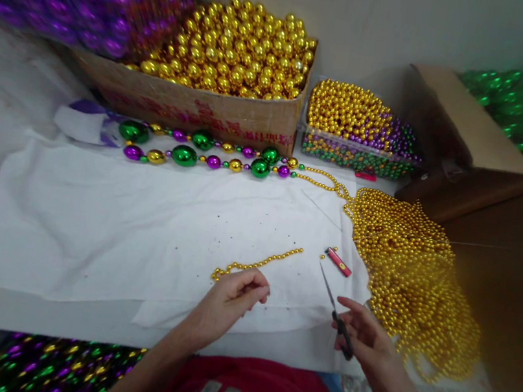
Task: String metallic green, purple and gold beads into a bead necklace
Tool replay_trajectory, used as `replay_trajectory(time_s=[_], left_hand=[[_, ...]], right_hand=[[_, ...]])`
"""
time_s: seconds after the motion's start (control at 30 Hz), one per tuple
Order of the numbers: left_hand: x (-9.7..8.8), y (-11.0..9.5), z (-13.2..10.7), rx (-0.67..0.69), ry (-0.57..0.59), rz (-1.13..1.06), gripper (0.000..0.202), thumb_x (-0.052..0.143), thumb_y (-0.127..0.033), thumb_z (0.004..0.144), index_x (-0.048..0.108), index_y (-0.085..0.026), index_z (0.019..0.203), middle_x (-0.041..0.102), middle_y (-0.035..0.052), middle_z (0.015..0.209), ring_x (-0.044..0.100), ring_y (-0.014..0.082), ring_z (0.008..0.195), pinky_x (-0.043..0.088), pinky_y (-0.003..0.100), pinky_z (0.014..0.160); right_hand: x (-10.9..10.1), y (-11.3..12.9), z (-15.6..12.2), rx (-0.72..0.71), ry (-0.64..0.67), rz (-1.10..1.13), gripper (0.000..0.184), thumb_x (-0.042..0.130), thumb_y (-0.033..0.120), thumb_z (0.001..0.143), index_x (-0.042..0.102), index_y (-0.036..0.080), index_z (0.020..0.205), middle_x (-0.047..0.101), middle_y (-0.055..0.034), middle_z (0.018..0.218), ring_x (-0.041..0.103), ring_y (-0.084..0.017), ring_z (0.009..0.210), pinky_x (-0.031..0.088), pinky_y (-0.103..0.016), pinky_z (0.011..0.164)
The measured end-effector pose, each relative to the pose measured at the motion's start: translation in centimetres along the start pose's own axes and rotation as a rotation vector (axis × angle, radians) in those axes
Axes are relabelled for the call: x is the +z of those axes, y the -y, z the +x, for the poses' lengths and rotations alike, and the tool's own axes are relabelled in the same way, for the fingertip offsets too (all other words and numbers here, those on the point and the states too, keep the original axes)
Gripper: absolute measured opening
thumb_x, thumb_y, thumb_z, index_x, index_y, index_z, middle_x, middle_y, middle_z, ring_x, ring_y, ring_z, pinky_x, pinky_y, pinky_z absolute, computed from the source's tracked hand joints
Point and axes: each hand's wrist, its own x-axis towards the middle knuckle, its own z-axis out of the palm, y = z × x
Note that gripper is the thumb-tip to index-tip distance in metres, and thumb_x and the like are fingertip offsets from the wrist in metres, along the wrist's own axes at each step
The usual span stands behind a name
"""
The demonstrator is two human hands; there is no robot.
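My right hand (365,336) holds a pair of scissors (336,315) by the black handles, with the blades pointing up and away. Beside the blade tips lie a red lighter (339,262) and a couple of loose gold beads. My left hand (236,294) is closed over the white cloth, thumb against curled fingers; whatever it may pinch is too small to tell. Just beyond it a short strand of gold beads (261,263) lies on the cloth, one end partly behind the hand.
White cloth (91,216) covers the table. At the back lie a long multicoloured necklace (184,155), a cardboard box of large gold beads (182,99) and a clear bin of small beads (361,149). Gold strands (415,284) are heaped at right, near a box of green beads (477,136).
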Motion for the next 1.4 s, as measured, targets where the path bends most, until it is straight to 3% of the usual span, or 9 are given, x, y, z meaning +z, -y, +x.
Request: replay_trajectory(time_s=[0.13,0.27,0.53,0.77,0.9,1.03,1.13,1.27,1.4], left_hand=[[-1.5,-0.7,0.1,0.018,-0.06,0.003,0.019,0.052,-0.034,0.083,0.057,-0.016,0.077,0.059,0.0001,0.071,0.046,0.0096,0.056,0.037,0.021,0.051],[-3.6,-1.6,0.1,0.054,-0.202,-0.021,0.017,0.056,-0.032,0.082,0.059,-0.016,0.078,0.059,-0.0006,0.072,0.045,0.0092,0.058,0.037,0.02,0.052],[-5.2,-2.6,-0.8,0.08,-0.106,-0.385,0.012,0.061,-0.026,0.081,0.061,-0.014,0.079,0.06,0.0014,0.075,0.049,0.0075,0.06,0.038,0.019,0.053],[-5.4,-3.2,-0.8,0.031,0.104,-0.751,0.016,0.064,-0.026,0.079,0.054,-0.014,0.075,0.059,0.0027,0.074,0.052,0.0082,0.06,0.039,0.017,0.049],[-5.2,-3.9,-0.7,0.013,0.122,-0.729,0.019,0.065,-0.028,0.078,0.053,-0.014,0.074,0.058,0.0033,0.073,0.051,0.0084,0.059,0.041,0.017,0.049],[-4.8,-4.5,-1.0,0.037,0.132,-0.693,0.019,0.065,-0.028,0.078,0.054,-0.014,0.074,0.057,0.0028,0.072,0.051,0.0085,0.058,0.043,0.018,0.05],[-5.4,-4.5,-1.5,0.09,0.062,-0.67,0.016,0.062,-0.026,0.081,0.055,-0.013,0.074,0.056,0.0013,0.069,0.049,0.007,0.054,0.043,0.018,0.049],[-7.0,-4.3,-2.2,0.097,-0.107,-0.645,0.015,0.063,-0.024,0.08,0.056,-0.014,0.073,0.058,0.001,0.072,0.048,0.0064,0.053,0.04,0.016,0.046],[-8.7,-3.0,-3.3,0.105,-0.284,-0.605,0.016,0.066,-0.029,0.077,0.057,-0.016,0.075,0.065,0.0032,0.095,0.049,0.0067,0.059,0.041,0.017,0.05]], right_hand=[[1.2,-0.5,-1.3,0.094,0.165,0.253,0.085,0.079,0.054,0.055,0.047,0.032,0.131,0.049,-0.0017,0.087,0.048,-0.012,0.061,0.037,-0.025,0.054],[1.8,-1.2,-1.5,-0.02,0.225,0.179,0.096,0.065,0.072,0.059,0.032,0.036,0.141,0.053,-0.0048,0.095,0.056,-0.019,0.073,0.046,-0.035,0.071],[-0.4,-2.3,2.0,-0.511,0.001,-1.14,0.043,0.056,0.022,0.082,0.058,0.027,0.125,0.06,-0.0087,0.114,0.052,-0.028,0.102,0.044,-0.047,0.088],[-3.2,-2.5,3.0,-0.554,0.103,-1.398,0.056,0.051,0.01,0.075,0.052,0.026,0.129,0.052,-0.0122,0.123,0.056,-0.028,0.101,0.051,-0.042,0.08],[1.1,3.0,3.8,-0.603,-0.002,-1.168,0.032,0.048,0.013,0.082,0.063,0.021,0.108,0.057,-0.0138,0.115,0.053,-0.031,0.106,0.046,-0.047,0.087],[10.2,7.8,5.1,-0.569,0.233,-0.341,0.027,0.046,0.022,0.09,0.056,0.024,0.115,0.06,-0.0073,0.109,0.057,-0.019,0.098,0.049,-0.033,0.081],[15.0,8.6,6.1,-0.405,0.396,0.056,0.035,0.057,0.026,0.083,0.053,0.023,0.118,0.061,-0.0024,0.095,0.057,-0.012,0.069,0.044,-0.023,0.054],[15.8,9.3,6.5,-0.452,0.399,-0.064,0.011,0.058,0.023,0.083,0.062,0.015,0.075,0.052,0.0034,0.062,0.046,-0.009,0.06,0.035,-0.021,0.056],[13.9,12.7,6.5,-0.494,0.387,-0.03,0.015,0.059,0.026,0.083,0.059,0.016,0.072,0.046,0.0053,0.059,0.039,-0.007,0.055,0.03,-0.02,0.051]])
